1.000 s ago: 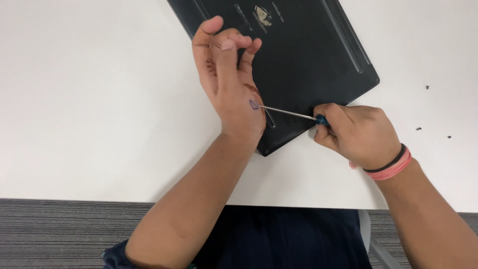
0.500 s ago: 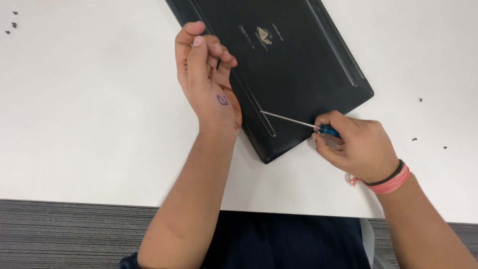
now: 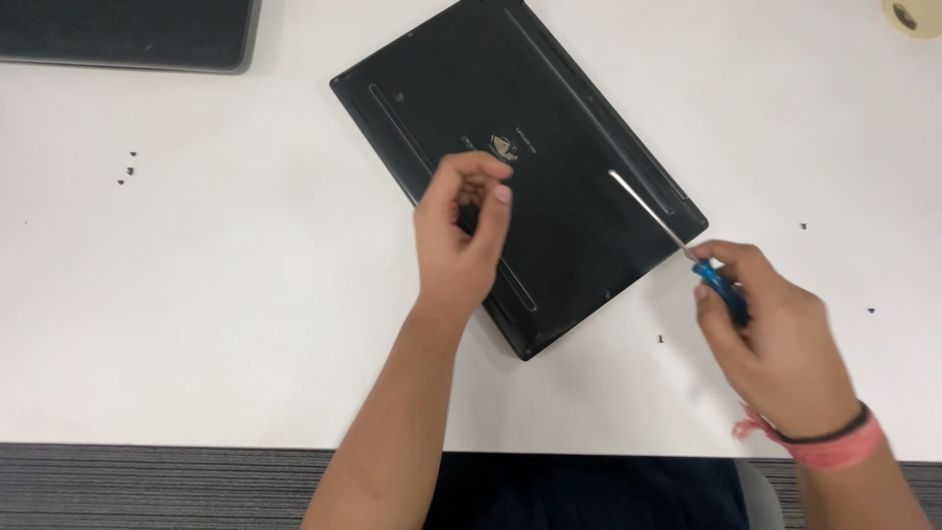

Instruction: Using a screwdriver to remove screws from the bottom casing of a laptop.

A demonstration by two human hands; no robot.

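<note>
A black laptop (image 3: pixel 559 128) lies bottom side up and turned at an angle on the white table (image 3: pixel 196 324). My left hand (image 3: pixel 456 245) hovers over its near left edge, fingertips and thumb pinched together; I can see nothing between them. My right hand (image 3: pixel 780 339) is off the laptop's right corner and grips a screwdriver by its blue handle (image 3: pixel 719 285). The metal shaft (image 3: pixel 648 211) points up and left, and its tip lies over the laptop's long rubber strip near the right edge.
Tiny dark screws lie loose on the table: a small group at the left (image 3: pixel 128 172) and single ones at the right (image 3: pixel 803 226) and near the laptop's corner (image 3: pixel 660 340). Another dark device (image 3: pixel 128 34) sits at the top left. A roll of tape (image 3: pixel 913 15) is at the top right.
My left hand has lifted off the laptop's near corner and curled its fingers. The screwdriver has left that corner and now points over the right edge.
</note>
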